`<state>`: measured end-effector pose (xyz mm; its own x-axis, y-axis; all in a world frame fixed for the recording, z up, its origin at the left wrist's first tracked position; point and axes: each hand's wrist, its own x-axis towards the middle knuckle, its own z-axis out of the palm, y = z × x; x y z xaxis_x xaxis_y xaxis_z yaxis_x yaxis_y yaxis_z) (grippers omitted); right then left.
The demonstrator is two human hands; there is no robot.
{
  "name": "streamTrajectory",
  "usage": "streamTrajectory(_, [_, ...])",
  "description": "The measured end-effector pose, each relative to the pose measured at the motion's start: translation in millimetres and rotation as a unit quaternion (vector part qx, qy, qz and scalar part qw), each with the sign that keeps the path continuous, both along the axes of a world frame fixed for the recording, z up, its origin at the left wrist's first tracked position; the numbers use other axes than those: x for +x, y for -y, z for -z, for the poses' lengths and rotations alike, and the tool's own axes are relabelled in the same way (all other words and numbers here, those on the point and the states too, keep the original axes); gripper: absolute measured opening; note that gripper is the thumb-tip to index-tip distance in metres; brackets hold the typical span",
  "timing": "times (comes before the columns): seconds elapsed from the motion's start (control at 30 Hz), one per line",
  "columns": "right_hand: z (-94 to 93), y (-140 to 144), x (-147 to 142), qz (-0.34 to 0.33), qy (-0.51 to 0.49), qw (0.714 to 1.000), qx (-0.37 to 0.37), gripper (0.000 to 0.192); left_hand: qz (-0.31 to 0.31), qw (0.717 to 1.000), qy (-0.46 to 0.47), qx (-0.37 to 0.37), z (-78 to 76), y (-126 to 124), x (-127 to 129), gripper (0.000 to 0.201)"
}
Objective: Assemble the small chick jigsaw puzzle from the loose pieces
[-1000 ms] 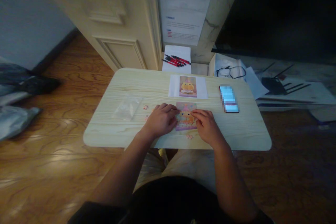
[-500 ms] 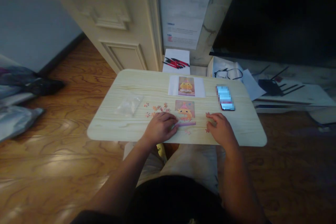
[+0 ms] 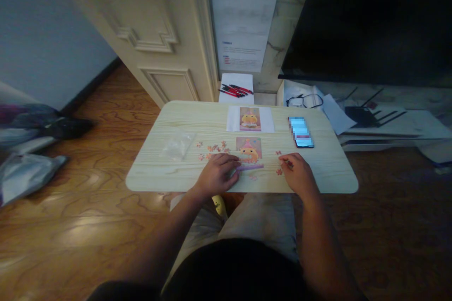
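The small puzzle (image 3: 249,153), a portrait panel with its long axis running away from the person, lies on the worktop (image 3: 328,169) between both hands. The left hand (image 3: 217,174) rests curled on its lower left corner, pressing it flat. The right hand (image 3: 298,174) sits well to the puzzle's right, fingers bent over loose pieces (image 3: 279,162); whether it pinches one I cannot tell. More pieces (image 3: 212,148) lie just beyond the left hand.

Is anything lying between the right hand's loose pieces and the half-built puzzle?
Nothing visible does. The right hand rests at loose pieces, and only bare table separates them from the puzzle, whose left edge the left hand touches.
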<state>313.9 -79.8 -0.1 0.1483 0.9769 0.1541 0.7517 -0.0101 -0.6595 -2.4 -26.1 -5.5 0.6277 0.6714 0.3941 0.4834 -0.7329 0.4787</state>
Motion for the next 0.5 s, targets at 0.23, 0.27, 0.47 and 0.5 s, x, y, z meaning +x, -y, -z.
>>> streamTrajectory(0.23, [-10.9, 3, 7, 0.012, 0.025, 0.999, -0.03, 0.019, -0.042, 0.999, 0.023, 0.003, -4.7, 4, -2, 0.027])
streamTrajectory(0.27, [-10.4, 4, 7, 0.006, 0.023, 0.999, -0.042, 0.019, -0.047, 0.999, 0.026, 0.003, -4.6, 4, -3, 0.028])
streamTrajectory(0.47, [-5.4, 2, -11, -0.034, 0.004, 0.999, -0.035, 0.017, -0.049, 0.998, 0.024, 0.012, 2.9, 4, -11, 0.021])
streamTrajectory(0.5, [-5.2, 0, -16, -0.04, 0.004, 0.999, -0.028, 0.016, -0.051, 0.998, 0.022, 0.016, 4.2, 4, -12, 0.018])
